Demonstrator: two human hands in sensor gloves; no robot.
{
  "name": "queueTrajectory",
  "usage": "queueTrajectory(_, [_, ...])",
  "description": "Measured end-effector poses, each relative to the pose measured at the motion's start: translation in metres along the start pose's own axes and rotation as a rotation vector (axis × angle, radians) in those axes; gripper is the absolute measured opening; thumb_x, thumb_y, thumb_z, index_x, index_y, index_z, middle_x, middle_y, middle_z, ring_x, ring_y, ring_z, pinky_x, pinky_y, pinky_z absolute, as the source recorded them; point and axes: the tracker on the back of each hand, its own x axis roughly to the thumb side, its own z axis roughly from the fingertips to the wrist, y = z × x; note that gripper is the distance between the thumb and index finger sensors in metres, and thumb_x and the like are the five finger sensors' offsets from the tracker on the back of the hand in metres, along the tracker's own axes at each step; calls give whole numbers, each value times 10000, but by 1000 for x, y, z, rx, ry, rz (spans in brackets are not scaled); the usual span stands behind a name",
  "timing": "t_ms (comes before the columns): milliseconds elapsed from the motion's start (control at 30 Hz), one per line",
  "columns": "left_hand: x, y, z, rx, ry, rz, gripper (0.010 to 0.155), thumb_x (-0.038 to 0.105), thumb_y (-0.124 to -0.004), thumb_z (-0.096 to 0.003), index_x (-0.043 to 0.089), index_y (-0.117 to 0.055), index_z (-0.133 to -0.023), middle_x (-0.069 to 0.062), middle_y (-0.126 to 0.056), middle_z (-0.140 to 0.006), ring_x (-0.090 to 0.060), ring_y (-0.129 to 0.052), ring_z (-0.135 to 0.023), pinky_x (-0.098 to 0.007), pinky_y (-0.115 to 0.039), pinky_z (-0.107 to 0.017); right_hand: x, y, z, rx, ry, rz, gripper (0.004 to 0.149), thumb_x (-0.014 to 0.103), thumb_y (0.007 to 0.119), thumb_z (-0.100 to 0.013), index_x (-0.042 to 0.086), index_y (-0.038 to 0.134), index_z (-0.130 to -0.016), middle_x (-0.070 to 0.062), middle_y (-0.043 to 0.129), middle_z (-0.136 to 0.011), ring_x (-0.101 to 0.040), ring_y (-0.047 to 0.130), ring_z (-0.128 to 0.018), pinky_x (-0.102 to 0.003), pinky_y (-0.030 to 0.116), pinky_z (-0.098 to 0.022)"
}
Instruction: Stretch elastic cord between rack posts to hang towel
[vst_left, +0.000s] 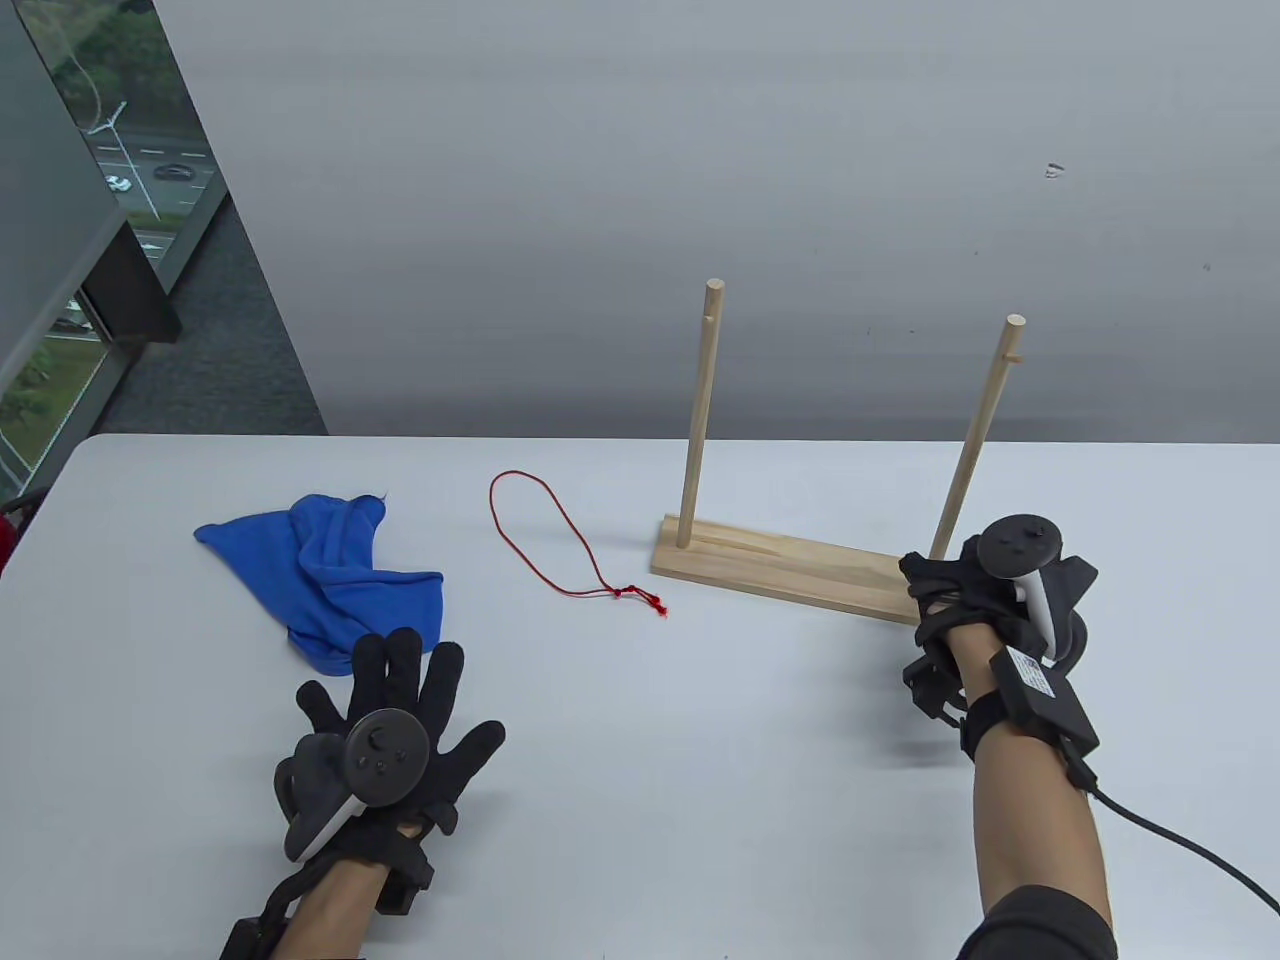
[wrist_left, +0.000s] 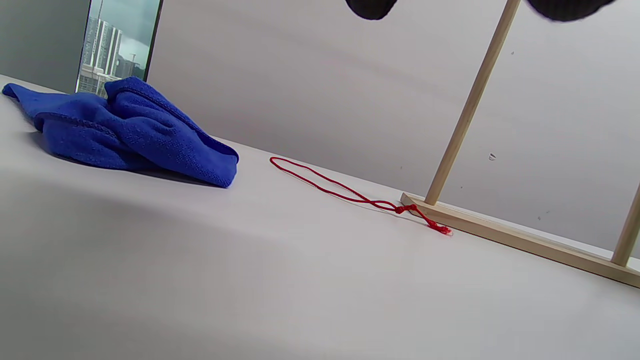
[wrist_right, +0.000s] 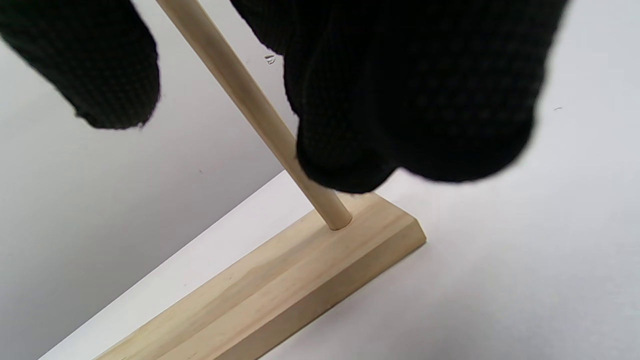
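A wooden rack stands right of centre, with a flat base (vst_left: 780, 570), a left post (vst_left: 700, 420) and a right post (vst_left: 975, 440). A red elastic cord (vst_left: 625, 593) lies in a loose loop on the table left of the base. A crumpled blue towel (vst_left: 330, 570) lies further left. My left hand (vst_left: 400, 700) rests flat with fingers spread, just in front of the towel, holding nothing. My right hand (vst_left: 950, 600) is at the base's right end. In the right wrist view the thumb (wrist_right: 100, 65) and fingers (wrist_right: 425, 100) flank the right post (wrist_right: 240, 95); the thumb stays apart from it.
The white table (vst_left: 700, 760) meets a grey wall behind the rack. A window and a dark floor lie beyond the table's left edge. A cable (vst_left: 1180, 840) trails from my right wrist. The left wrist view shows the towel (wrist_left: 135, 130), cord (wrist_left: 405, 208) and base (wrist_left: 525, 240).
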Motion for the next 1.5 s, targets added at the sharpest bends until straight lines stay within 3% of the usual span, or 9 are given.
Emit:
queueTrajectory(367, [1, -1, 0, -7, 11, -18, 897, 835, -620, -388, 360, -473, -1134, -76, -317, -1245, -380, -235, -1167, -758, -152, -662, -5, 19, -24, 22, 76, -2, 819, 561, 842, -394, 87, 491, -963, -102, 791, -753, -180, 1005, -361, -259, 902, -118])
queueTrajectory(1033, [0, 0, 0, -8, 31, -35, 893, 835, -615, -388, 358, -484, -1131, -76, -335, -1244, -382, -252, -1168, -757, -157, -664, -20, 45, -49, 26, 153, -70, 580, 499, 791, -428, 113, 720, -854, -95, 900, -612, -180, 1006, -266, -259, 873, -63])
queueTrajectory(1500, [0, 0, 0, 9, 36, -50, 888, 834, -615, -387, 359, -496, -1127, -76, -350, -1243, -382, -264, -1169, -757, -161, -666, -19, 49, -54, -41, 68, 36, 525, 487, 813, -415, 90, 813, -759, -41, 948, -495, -170, 1023, -187, -271, 871, -36])
